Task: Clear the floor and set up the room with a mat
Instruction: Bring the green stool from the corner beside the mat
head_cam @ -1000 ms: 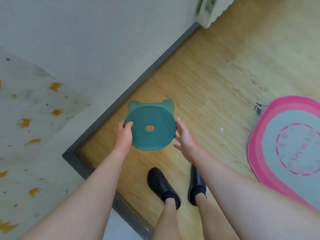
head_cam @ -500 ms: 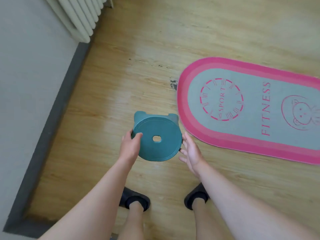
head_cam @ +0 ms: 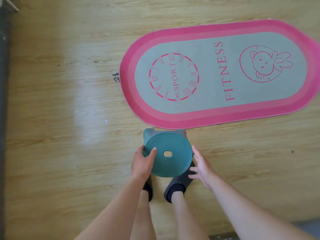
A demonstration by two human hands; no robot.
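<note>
A small dark green plastic stool [head_cam: 170, 158] with a round seat and a hole in its middle is held above the wooden floor, just over my feet. My left hand [head_cam: 142, 162] grips its left rim, thumb on top of the seat. My right hand [head_cam: 201, 168] presses against its right rim with the fingers spread under the edge. A pink oval mat [head_cam: 220, 73] with a grey middle, a clock drawing, the word FITNESS and a bear drawing lies flat on the floor just beyond the stool.
Wooden floor [head_cam: 69, 101] spreads to the left with a bright glare patch. A dark skirting strip [head_cam: 3, 84] runs along the left edge. My feet in dark slippers [head_cam: 178, 186] stand under the stool. A dark chip [head_cam: 116, 77] marks the floor by the mat.
The view has swung from the wall corner to the open floor; the stool stays in both hands and now hangs close to the mat's near edge, and the whole mat shows.
</note>
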